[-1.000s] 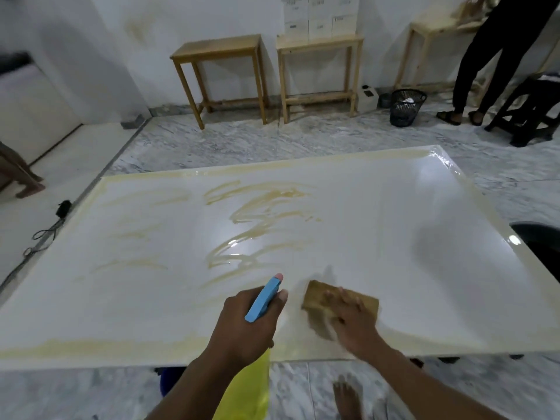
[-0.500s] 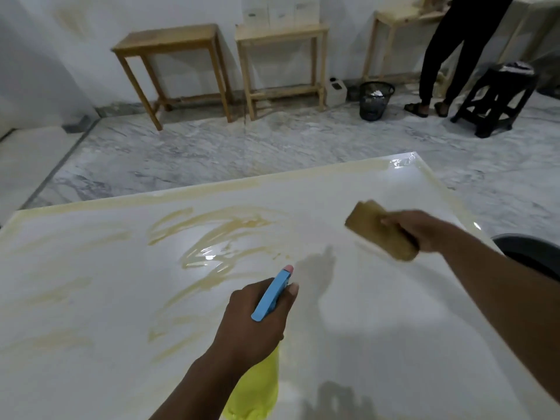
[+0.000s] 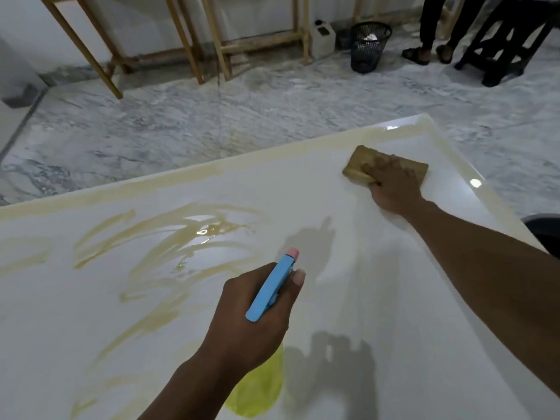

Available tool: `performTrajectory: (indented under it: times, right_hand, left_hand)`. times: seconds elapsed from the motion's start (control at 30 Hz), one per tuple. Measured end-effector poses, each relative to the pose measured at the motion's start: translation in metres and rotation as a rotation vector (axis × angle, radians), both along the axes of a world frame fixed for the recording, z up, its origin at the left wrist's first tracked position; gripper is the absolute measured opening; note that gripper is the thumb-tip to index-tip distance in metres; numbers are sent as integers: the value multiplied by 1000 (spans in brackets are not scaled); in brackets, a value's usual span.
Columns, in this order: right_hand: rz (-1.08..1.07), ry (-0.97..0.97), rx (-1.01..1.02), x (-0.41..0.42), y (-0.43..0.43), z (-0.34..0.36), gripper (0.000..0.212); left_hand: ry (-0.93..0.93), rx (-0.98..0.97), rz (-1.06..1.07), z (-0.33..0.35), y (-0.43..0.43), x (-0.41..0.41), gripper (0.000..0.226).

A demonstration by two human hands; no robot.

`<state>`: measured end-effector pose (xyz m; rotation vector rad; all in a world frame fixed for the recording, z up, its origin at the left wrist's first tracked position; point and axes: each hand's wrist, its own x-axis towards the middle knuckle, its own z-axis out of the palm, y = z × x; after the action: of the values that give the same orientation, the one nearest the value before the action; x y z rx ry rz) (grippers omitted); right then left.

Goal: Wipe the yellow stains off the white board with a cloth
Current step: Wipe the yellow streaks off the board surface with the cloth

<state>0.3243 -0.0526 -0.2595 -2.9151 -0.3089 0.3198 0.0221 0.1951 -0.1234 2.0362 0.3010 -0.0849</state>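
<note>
On the head camera I see my right hand (image 3: 394, 186) laid flat-fingered on the folded brown cloth (image 3: 357, 160), pressing it onto the glossy white board (image 3: 378, 298) near its far right corner. My left hand (image 3: 251, 316) curls its fingers round a blue-headed yellow spray bottle (image 3: 272, 289), just right of the smeared yellow stains (image 3: 169, 237).

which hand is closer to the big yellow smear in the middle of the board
Left. The left hand, gripping the spray bottle, is just right of the yellow smear; the right hand presses the cloth near the far right corner of the board.
</note>
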Motion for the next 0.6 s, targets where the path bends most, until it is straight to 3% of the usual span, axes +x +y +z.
performTrajectory:
  times: [0.17,0.43,0.53,0.6]
  right_hand:
    - [36,-72,12,-110,16,-3,60]
    - [110,-12,103,-382,41,1,65]
    - [172,1,215,-482,50,1,65]
    - [174,111,300,-512,52,8,65]
  left_hand:
    - [40,29,-17,10,-2,-37,59]
    - [7,26,-24,43,0,-168,47]
    - [25,46,-13,47,3,-221,26]
    - [42,24,-29,51,3,-245,15]
